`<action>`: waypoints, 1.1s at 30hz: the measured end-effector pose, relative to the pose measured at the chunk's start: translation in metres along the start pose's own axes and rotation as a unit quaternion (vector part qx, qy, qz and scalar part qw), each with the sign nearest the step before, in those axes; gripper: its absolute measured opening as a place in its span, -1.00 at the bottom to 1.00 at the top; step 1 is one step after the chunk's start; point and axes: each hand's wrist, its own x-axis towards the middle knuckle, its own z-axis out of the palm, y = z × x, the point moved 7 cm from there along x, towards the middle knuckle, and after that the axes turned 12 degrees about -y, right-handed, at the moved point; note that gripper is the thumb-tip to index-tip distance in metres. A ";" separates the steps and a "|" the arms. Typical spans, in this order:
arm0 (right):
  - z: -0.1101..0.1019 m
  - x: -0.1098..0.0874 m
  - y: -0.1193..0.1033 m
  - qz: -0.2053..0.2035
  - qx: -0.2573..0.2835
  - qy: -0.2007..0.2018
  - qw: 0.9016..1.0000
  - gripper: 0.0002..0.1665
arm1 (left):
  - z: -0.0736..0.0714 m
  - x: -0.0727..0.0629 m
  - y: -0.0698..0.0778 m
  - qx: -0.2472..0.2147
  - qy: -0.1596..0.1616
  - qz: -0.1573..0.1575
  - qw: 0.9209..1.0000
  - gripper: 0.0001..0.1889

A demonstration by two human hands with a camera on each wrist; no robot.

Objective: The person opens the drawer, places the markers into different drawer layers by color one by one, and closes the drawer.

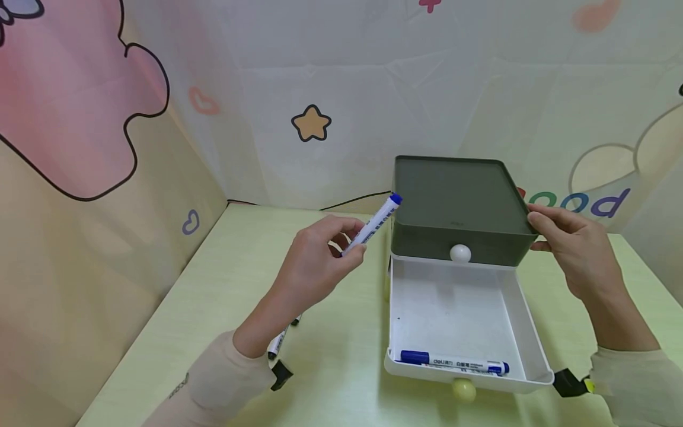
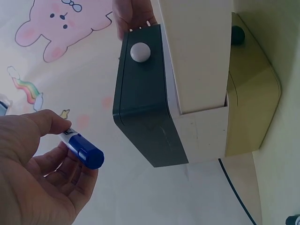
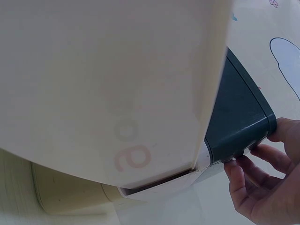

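My left hand (image 1: pixel 322 255) pinches a white marker (image 1: pixel 372 224) with a blue cap, held in the air left of a stacked drawer box. In the left wrist view the blue end of the marker (image 2: pixel 83 149) sticks out past the thumb and fingers. The box has a dark green top unit (image 1: pixel 453 190) with a white knob (image 1: pixel 460 253). Below it, a white drawer (image 1: pixel 453 296) is pulled out, with blue-capped marker (image 1: pixel 453 362) lying along its front wall. My right hand (image 1: pixel 578 249) grips the right edge of the green unit, thumb on top and fingers at the side.
Black-ended markers (image 1: pixel 277 344) lie on the table (image 1: pixel 187 332), partly hidden behind the left forearm. The bottom unit (image 2: pixel 251 93) of the box is yellowish. A cartoon-printed cloth (image 1: pixel 347 77) hangs behind the table, and a dark cable (image 1: pixel 354 200) runs along its back edge.
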 end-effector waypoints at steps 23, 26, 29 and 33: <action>0.000 0.001 0.001 -0.004 0.008 0.003 1.000 -0.69 | 0.030 0.002 0.024 -0.004 -0.043 0.030 0.999 -0.80; 0.000 0.001 0.001 -0.005 0.008 0.004 1.000 -0.69 | 0.036 0.003 0.027 0.003 -0.057 0.025 0.998 -0.79; 0.000 0.001 0.001 -0.004 0.010 0.004 1.000 -0.68 | 0.042 0.004 0.031 0.005 -0.069 0.026 0.997 -0.78; 0.000 0.000 0.001 -0.002 0.015 0.004 1.000 -0.69 | 0.050 0.005 0.035 0.004 -0.084 0.034 0.996 -0.78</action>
